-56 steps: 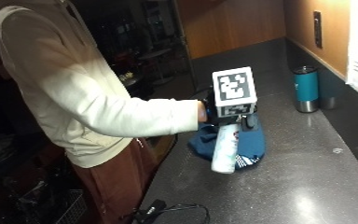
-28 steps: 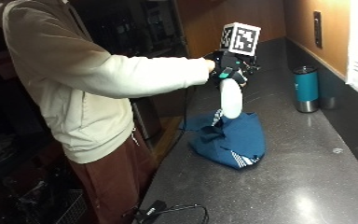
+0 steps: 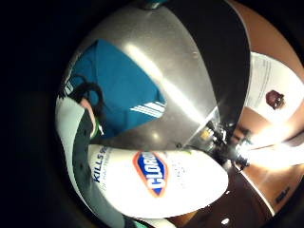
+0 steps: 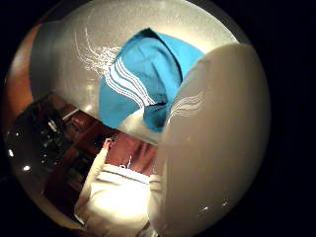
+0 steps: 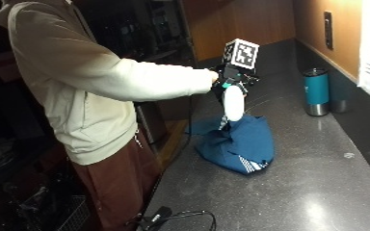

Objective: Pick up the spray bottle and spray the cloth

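- So the person stands at the near-left edge of the dark speckled countertop (image 5: pixel 313 192), arm stretched out over it, and the gloved right hand (image 5: pixel 227 79) is wrapped around the top of the spray bottle (image 5: pixel 233 102), fingers curled round it.
- Spray bottle is up in the air, hanging body-down from that hand, directly above the cloth (image 5: pixel 239 142). Its lower end sits just over the cloth's top fold; can't tell whether they touch.
- Cloth is a blue bunched-up heap on the countertop, near the edge the person stands at. Soft, rumpled, with thin white stripes showing at the corner farthest from the bottle.
- Room-wise: there's a wide stretch of bare countertop past the cloth on the side away from the person, running to the back wall. More open surface toward the camera too.
- A teal tumbler (image 5: pixel 316 91) with a metal base stands upright near the back wall, well apart from the cloth.
- A black cable (image 5: pixel 185 215) curls on the countertop edge, well apart from the cloth on the camera side.
- Bottle is smooth white plastic, rounded and kinda egg-shaped. The little finger side palm view shows a Clorox logo (image 3: pixel 152 173) in blue and red on it, sitting very close to the palm.
- Thumb side palm view: the bottle's white curved wall (image 4: pixel 217 148) fills a big chunk, the blue cloth (image 4: pixel 143 89) below on the glittery grey surface.
- Countertop looks hard and a bit glossy, catching light streaks.
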Tool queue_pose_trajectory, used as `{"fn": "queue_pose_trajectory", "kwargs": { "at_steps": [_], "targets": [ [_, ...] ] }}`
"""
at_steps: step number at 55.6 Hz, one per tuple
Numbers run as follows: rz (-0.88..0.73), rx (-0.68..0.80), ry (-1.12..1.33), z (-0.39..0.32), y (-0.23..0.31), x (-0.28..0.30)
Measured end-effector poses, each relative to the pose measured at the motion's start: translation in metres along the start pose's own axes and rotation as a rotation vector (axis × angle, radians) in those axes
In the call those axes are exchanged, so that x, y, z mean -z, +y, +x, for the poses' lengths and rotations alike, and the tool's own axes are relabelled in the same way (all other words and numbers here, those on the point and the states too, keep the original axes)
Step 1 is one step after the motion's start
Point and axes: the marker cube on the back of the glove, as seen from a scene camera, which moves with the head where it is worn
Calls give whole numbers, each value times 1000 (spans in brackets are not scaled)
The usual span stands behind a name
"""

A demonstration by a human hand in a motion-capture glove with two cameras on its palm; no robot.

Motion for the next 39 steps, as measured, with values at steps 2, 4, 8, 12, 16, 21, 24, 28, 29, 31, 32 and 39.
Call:
{"fn": "queue_pose_trajectory", "kwargs": {
  "at_steps": [2,4,8,12,16,21,24,28,29,31,32,39],
  "targets": [
    [-2,3,-9,-2,0,-2],
    [-3,-7,-16,-7,-1,-2],
    [2,-19,-14,-16,-1,7],
    [31,-4,-25,-21,3,19],
    [49,-16,0,-20,8,32],
    [58,-15,22,-17,13,36],
    [59,-18,-1,-18,12,33],
    [73,24,-50,-21,11,28],
    [78,29,-62,-21,11,27],
    [91,26,-87,-25,11,29],
    [102,26,-101,-27,11,31],
    [223,87,-282,-46,17,61]
  ]
}}
